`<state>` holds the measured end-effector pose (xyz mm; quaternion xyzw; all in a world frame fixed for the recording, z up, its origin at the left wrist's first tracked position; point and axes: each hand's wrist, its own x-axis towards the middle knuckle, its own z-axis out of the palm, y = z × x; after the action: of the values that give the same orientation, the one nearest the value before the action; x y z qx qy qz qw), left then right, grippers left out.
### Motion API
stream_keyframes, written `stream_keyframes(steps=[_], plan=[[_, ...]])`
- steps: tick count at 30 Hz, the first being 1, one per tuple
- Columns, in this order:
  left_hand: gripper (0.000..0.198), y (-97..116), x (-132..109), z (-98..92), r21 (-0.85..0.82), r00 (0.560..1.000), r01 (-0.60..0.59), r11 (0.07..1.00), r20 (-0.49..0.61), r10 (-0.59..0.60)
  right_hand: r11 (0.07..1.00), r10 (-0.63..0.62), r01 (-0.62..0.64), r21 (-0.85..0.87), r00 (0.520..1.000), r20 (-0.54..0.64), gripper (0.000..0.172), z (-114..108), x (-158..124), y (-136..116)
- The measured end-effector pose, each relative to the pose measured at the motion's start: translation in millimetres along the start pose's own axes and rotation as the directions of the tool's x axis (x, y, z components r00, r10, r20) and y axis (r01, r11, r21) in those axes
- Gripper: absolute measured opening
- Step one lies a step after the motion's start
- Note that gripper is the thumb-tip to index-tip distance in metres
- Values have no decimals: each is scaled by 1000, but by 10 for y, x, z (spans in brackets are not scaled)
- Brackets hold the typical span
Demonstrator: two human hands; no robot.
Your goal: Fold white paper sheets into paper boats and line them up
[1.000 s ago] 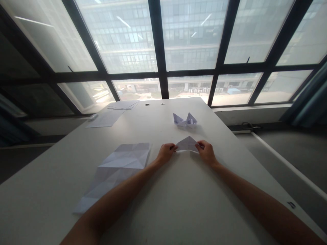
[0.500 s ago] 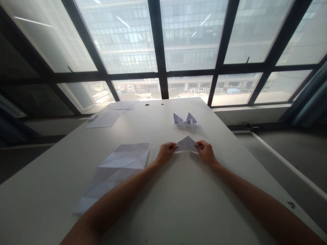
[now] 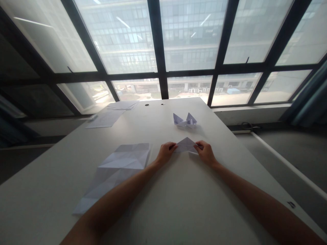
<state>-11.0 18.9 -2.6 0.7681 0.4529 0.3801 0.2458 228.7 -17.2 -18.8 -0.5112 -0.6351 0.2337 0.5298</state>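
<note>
A white folded-paper triangle (image 3: 186, 145) is over the white flat table (image 3: 184, 204). The left hand (image 3: 165, 152), almost closed, pinches its left side; the right hand (image 3: 205, 152), also almost closed, pinches its right side. Beyond it stands a white two-peaked paper form (image 3: 190, 121); leftward lies a creased white paper sheet (image 3: 125, 157).

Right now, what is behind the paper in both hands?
Behind the folded paper, a two-peaked paper shape rests on the table. What the folded paper covers is hidden.

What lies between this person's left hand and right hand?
In the head view, a folded paper with a pointed top spans the stretch: the left hand pinches one side of the folded paper, the right hand the other.
</note>
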Motion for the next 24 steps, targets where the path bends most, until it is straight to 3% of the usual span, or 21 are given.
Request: stream_keyframes(steps=[5,18,24], plan=[[29,35,-11,-14,-26,999,23,999,34,-22,998,-56,55,14,995,77,18,4,-15,-53],[30,26,-20,8,-177,996,9,984,92,8,999,-50,50,0,997,56,17,7,-17,-51],[30,33,-9,-6,-227,995,64,972,93,-44,999,-13,12,30,1000,27,28,-2,-19,-98]])
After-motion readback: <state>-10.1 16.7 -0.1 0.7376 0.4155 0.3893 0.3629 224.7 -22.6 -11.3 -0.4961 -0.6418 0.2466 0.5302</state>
